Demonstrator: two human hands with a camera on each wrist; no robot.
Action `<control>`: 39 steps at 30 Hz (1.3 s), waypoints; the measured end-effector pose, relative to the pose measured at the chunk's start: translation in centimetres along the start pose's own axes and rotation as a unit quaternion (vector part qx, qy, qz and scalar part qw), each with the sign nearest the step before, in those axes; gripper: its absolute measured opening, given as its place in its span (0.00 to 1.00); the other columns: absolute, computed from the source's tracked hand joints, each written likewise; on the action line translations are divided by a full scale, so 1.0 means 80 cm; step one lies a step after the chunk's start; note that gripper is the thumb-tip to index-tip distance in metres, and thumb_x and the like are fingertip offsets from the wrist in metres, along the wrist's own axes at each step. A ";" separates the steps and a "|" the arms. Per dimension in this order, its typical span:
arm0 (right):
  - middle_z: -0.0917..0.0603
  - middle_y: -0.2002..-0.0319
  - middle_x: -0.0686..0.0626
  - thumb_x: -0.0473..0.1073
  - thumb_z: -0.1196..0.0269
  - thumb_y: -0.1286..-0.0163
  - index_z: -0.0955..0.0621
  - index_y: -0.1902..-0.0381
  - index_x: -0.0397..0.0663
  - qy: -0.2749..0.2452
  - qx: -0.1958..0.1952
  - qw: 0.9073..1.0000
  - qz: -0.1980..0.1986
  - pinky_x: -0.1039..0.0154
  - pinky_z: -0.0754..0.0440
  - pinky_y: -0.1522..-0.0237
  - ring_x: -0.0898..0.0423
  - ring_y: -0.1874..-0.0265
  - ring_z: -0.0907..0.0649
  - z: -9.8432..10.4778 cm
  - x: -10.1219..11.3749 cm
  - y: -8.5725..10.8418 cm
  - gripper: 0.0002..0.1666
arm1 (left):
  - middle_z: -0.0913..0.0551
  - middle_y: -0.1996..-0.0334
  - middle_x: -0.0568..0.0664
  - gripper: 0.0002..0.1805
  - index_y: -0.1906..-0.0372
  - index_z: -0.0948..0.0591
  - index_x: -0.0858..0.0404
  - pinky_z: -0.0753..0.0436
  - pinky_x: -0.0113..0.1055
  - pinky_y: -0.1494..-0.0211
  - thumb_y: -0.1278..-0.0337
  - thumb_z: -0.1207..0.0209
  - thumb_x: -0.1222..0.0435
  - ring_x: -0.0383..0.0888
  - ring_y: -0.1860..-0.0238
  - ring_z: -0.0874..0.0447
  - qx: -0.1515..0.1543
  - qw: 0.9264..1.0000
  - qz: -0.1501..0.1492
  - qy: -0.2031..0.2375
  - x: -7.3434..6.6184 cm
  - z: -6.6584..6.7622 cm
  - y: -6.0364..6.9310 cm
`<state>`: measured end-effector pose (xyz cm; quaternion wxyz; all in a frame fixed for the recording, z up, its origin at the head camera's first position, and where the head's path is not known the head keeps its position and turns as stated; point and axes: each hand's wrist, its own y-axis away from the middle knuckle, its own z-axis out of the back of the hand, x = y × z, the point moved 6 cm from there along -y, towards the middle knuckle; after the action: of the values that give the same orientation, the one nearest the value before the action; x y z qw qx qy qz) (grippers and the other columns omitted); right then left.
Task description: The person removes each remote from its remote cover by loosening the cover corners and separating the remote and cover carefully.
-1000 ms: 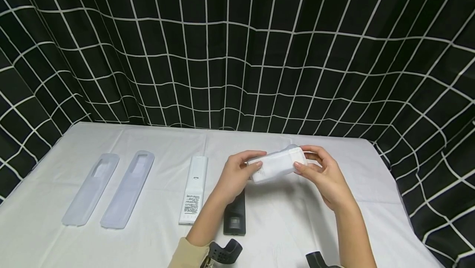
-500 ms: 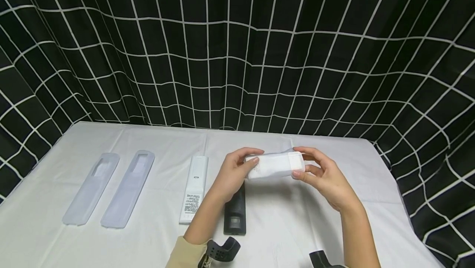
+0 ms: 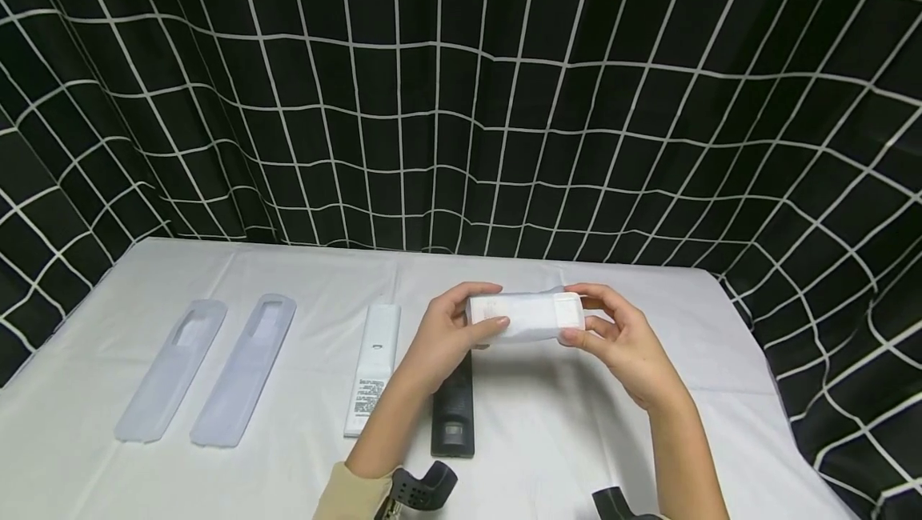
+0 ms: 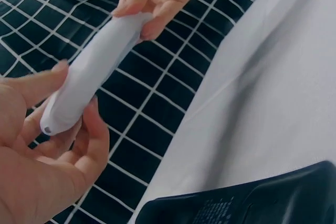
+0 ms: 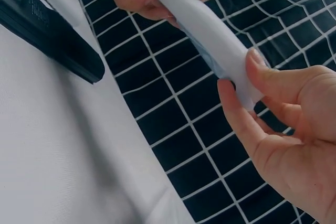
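Observation:
Above the table, both hands hold a white remote control (image 3: 529, 315) in a translucent sleeve, lying roughly level across the head view. My left hand (image 3: 448, 334) pinches its left end, thumb on the near face and fingers behind. At the other end my right hand (image 3: 621, 338) grips between thumb and fingers. In the left wrist view, the sleeve's end by my left hand (image 4: 58, 166) shows a small hole. The right wrist view shows the wrapped remote edge-on, its far end in my right hand (image 5: 289, 124). The side away from the head camera is hidden there.
Below the left hand lies a black remote (image 3: 454, 416), partly covered by the forearm. Left of it is a white remote (image 3: 376, 344) with printed text. Two translucent sleeves (image 3: 173, 368) lie further left on the white tablecloth (image 3: 562, 440). A black gridded curtain (image 3: 461, 104) hangs behind.
The wrapped remote has swung from a slant to nearly level. Both hands have shifted slightly to the left with it, and the left thumb lies further along its face.

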<state>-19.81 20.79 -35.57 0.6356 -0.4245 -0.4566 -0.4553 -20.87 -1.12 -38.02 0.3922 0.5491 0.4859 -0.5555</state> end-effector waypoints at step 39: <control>0.25 0.43 0.48 0.27 0.27 0.36 0.23 0.35 0.38 0.033 0.028 0.999 0.022 0.67 0.12 0.55 0.59 0.59 0.10 -0.005 0.008 0.008 0.32 | 0.18 0.41 0.60 0.34 0.34 0.20 0.69 0.14 0.32 0.60 0.51 0.26 0.79 0.40 0.67 0.13 0.068 0.998 -0.001 -0.012 -0.005 0.020 0.004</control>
<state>-19.04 20.45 -35.08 0.6721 -0.4013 -0.4381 -0.4419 -20.90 -2.79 -37.76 0.3593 0.5673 0.4428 -0.5942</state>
